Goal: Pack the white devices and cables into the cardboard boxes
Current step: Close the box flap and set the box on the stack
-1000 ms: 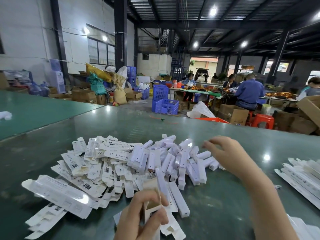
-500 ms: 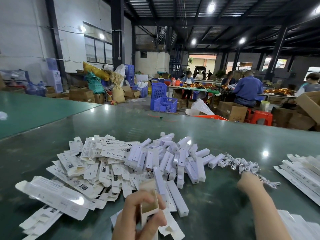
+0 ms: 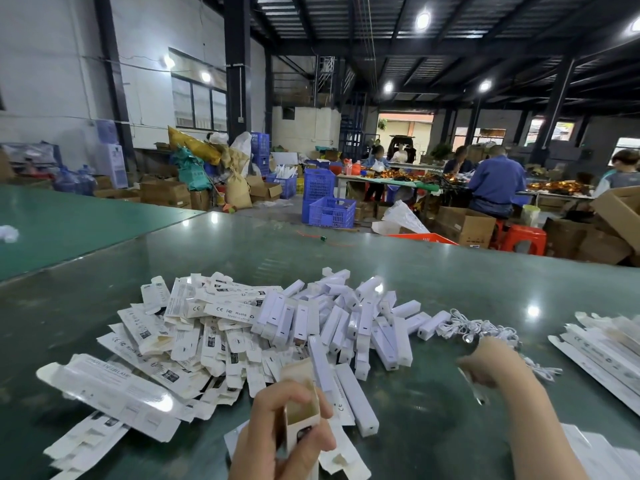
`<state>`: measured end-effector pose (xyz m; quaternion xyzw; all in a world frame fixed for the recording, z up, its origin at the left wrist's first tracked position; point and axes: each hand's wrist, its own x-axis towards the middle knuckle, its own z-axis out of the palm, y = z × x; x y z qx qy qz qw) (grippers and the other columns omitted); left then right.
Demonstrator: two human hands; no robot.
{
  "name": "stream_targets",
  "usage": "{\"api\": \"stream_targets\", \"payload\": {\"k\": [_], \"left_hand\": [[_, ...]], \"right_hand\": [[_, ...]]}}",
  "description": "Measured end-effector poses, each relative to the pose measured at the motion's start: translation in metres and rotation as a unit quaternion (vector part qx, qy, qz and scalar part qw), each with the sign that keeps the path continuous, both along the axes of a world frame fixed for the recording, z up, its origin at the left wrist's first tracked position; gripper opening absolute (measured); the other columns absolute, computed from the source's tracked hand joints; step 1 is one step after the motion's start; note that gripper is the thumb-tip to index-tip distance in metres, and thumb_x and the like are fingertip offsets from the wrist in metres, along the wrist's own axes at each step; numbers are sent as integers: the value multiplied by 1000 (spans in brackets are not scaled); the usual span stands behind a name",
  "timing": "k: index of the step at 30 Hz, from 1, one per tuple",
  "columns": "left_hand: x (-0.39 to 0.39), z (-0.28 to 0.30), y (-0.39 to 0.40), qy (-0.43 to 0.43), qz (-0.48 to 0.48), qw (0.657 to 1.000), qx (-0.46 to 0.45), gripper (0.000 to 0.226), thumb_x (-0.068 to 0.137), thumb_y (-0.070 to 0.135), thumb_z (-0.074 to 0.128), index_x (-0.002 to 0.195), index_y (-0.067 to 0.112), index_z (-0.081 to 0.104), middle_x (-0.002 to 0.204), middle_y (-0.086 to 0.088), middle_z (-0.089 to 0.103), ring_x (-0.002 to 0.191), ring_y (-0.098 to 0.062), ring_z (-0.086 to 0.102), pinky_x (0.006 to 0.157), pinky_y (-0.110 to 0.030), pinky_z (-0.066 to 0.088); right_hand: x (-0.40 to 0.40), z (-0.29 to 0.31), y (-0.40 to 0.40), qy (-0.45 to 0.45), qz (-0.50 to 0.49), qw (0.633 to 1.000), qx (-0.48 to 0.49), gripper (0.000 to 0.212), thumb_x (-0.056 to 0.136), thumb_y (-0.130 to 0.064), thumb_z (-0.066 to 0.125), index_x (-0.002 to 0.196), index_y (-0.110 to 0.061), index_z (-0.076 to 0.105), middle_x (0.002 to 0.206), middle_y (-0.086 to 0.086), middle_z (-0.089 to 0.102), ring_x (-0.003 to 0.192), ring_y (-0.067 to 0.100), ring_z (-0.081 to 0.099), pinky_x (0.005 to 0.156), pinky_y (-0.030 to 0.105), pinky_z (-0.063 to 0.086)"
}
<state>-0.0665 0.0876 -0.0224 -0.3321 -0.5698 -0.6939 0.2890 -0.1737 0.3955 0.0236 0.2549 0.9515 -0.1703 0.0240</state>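
Presently the left hand point(image 3: 277, 434) grips an open box point(image 3: 299, 415) upright while the right hand point(image 3: 485, 365) pinches a cable point(image 3: 474, 386); feed it straight into the mouth.

Flat boxes point(image 3: 166, 344) left of devices point(image 3: 360, 323); cables point(image 3: 481, 330) right.

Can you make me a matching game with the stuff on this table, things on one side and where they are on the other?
Things:
1. open cardboard box
2. pile of white devices
3. bundle of white cables
4. flat unfolded boxes

Places:
A. heaped in the middle of the table
B. held upright in the left hand
C. spread over the left part of the table
D. just beyond the right hand

Pairs: 1-B, 2-A, 3-D, 4-C
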Motion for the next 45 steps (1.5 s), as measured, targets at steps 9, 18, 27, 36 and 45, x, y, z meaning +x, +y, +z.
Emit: {"api": "stream_targets", "payload": {"k": [9,18,27,36,45], "left_hand": [[8,16,-2,-54,12,998,-10,28,75,27,72,88,40,52,79,-2,68,47,-27,61,53,-28,51],[4,28,0,-108,62,981,149,61,58,-23,65,75,35,52,66,-7,67,38,-23,53,38,-23,45],[9,35,0,-89,67,977,180,44,60,-13,59,76,26,49,58,-20,59,31,-26,48,41,-17,43],[-3,27,-2,-154,106,964,191,66,46,-29,68,73,30,58,62,-15,62,39,-17,54,35,-20,41],[-2,31,-6,-137,146,971,130,71,63,-22,74,75,45,52,64,-8,66,43,-13,58,43,-17,48]], "right_hand": [[49,89,-89,170,341,790,-480,5,98,-11,44,96,-9,48,84,18,71,62,21,65,49,24,50],[77,82,-178,143,483,741,-445,24,92,-8,56,91,-25,73,84,-7,72,67,5,57,67,13,46],[86,77,-192,256,494,796,-238,17,88,-13,63,87,-26,73,76,-10,68,59,3,53,65,16,47],[103,83,-198,219,540,810,-69,60,69,-48,77,121,-24,58,105,-8,60,89,0,44,80,20,42],[106,84,-203,240,535,809,-30,40,88,-29,59,127,-19,56,111,-1,62,99,8,52,82,17,39]]}}
